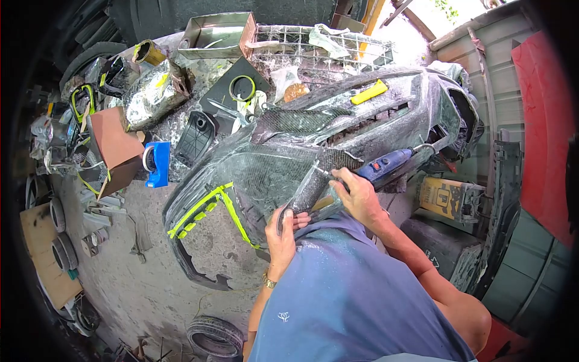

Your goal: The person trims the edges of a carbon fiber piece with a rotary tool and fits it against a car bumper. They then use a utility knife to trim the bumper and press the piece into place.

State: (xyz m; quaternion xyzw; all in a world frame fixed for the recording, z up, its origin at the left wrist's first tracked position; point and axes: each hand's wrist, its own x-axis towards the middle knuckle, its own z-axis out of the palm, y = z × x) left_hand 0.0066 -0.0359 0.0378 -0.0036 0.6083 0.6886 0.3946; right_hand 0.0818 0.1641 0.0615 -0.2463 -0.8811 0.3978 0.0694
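In the head view, a large dusty car bumper (241, 172) with dark woven carbon-fibre areas lies across the bench before me. My left hand (281, 238) grips the lower end of a narrow carbon-fibre piece (309, 192) that stands tilted against my thigh, thumb on the near side. My right hand (360, 196) pinches the front of a blue rotary tool (386, 166) with a red switch. The tool's thin tip reaches the piece's upper edge. Bright yellow-green tape (232, 214) edges the bumper's opening near my left hand.
A yellow block (369, 92) rests on the bumper's far side. Behind it stand an open metal box (217, 36) and a wire grid (295, 57). A blue tape dispenser (157, 164) sits left, a yellow box (449, 196) right. Tyres (215, 336) lie on the floor.
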